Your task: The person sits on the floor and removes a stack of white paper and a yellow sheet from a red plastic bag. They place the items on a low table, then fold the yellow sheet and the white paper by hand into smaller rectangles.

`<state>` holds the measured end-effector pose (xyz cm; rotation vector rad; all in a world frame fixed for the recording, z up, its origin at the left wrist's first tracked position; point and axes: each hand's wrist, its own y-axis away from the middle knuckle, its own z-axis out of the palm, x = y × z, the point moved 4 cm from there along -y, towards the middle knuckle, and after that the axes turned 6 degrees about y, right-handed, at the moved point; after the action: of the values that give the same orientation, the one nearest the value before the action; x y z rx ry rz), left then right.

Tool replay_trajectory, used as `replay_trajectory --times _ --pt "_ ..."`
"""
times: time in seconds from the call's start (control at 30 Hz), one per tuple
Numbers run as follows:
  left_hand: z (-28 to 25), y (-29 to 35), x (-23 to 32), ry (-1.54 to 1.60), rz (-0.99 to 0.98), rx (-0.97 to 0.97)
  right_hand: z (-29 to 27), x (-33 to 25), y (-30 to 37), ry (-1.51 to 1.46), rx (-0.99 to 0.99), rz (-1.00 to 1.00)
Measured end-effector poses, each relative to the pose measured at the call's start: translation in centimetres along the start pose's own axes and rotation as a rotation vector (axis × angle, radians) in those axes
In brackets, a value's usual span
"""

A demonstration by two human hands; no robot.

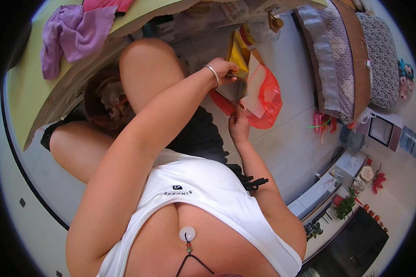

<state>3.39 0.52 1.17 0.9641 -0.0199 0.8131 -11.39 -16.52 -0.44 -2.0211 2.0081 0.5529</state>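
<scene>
In front of my knees, over the tiled floor, a red plastic bag (pixel 269 104) hangs with its mouth spread. A pale flat piece (pixel 258 90), possibly card or paper, shows in its opening. My left hand (pixel 223 70), with a silver bangle at the wrist, is closed on a shiny yellow packet (pixel 238 54) beside the bag. Nearer to me, my right hand (pixel 239 123) pinches the bag's near edge between thumb and fingers. What the bag holds deeper down is hidden.
At the left stands a table with a yellow-green cloth (pixel 21 99) and a purple towel (pixel 74 39). A bin (pixel 93 94) with crumpled waste sits beside my legs. Past the packet is a clear plastic container (pixel 263 31). Quilted bedding (pixel 336 60) lies at the far right.
</scene>
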Motion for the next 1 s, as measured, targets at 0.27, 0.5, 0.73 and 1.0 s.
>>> replay_trajectory --times 0.27,0.5,0.73,1.0 --pt "-0.3 0.2 0.1 -0.144 0.018 0.013 0.8 0.2 -0.4 0.355 -0.199 0.011" --pt "-0.3 1.2 1.6 -0.346 0.181 0.058 2.0 0.9 0.1 0.366 -0.347 0.189" --pt "-0.5 2.6 2.7 -0.341 0.229 0.047 1.7 0.6 -0.5 0.454 -0.320 0.165" --pt "-1.3 2.0 2.1 -0.098 0.147 0.104 -0.7 0.0 -1.3 0.518 0.068 -0.128"
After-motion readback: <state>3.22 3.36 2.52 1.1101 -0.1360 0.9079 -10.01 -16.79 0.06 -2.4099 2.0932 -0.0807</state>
